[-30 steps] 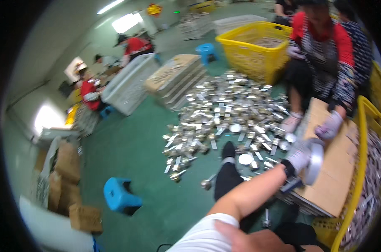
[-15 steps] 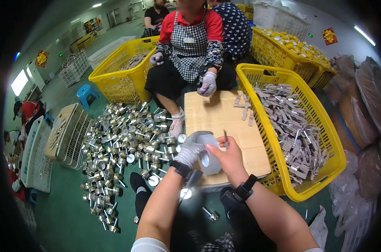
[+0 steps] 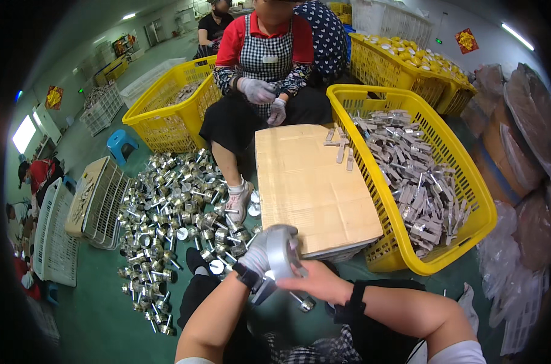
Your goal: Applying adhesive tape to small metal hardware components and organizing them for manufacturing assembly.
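- Far left on the green floor: white plastic crates point(image 3: 57, 242) stacked flat, w/ other people sitting by them at the edge.
- Left-centre floor: big heap of shiny metal parts point(image 3: 172, 212), round bodies w/ stems, spread from the crates to the near shoes.
- Near centre: left hand point(image 3: 260, 252), in a grey glove, fingers wrapped round a round metal disc part point(image 3: 283, 255), held on edge just off the near corner of the cardboard.
- Right hand point(image 3: 315, 282), bare, black wrist strap, sits just below the disc, fingers curled toward it; a short metal stem point(image 3: 300, 300) pokes out under the palm. Can't tell if that hand grips the stem or only touches it.
- Centre: cardboard-topped board point(image 3: 312, 188), few flat metal strips at its far end.
- Far centre: person in checked apron opp., gloved hands together over lap.
- Right: yellow basket point(image 3: 463, 182) touching the board, full of grey metal pieces.
- Far right: plastic-wrapped bundles point(image 3: 524, 151).
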`<state>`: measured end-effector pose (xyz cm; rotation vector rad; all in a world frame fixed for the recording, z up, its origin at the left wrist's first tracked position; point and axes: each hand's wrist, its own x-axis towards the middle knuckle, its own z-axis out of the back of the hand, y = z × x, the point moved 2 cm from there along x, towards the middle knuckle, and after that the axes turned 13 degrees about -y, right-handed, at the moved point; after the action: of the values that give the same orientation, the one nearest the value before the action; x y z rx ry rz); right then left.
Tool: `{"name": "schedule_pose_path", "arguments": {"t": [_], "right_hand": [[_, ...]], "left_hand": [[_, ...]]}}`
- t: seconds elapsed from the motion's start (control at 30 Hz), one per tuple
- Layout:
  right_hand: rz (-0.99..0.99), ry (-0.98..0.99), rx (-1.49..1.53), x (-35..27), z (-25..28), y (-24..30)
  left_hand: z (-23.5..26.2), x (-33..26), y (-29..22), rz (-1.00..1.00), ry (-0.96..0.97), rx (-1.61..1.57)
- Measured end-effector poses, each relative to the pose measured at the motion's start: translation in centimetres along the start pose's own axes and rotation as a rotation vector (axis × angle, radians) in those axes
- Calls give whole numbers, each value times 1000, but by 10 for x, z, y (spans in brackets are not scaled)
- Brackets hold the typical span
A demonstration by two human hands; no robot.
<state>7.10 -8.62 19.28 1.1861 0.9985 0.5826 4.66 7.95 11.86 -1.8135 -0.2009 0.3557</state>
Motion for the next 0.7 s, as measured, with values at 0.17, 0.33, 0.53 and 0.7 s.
{"name": "schedule_pose_path", "arguments": {"t": [0.17,0.33,0.53,0.7], "right_hand": [[-299,114,56,-31,-12,10],[-277,79,28,-25,-9,-4],[-557,153,77,-22,-7,-19],[-512,23,205,-21,-12,-20]], "left_hand": [[3,-46,44,-346,-87,400],[-5,-53,47,531,-182,-802],[-24,-60,37,475,-339,-643],[-4,-50,71,657,-26,-930]]}}
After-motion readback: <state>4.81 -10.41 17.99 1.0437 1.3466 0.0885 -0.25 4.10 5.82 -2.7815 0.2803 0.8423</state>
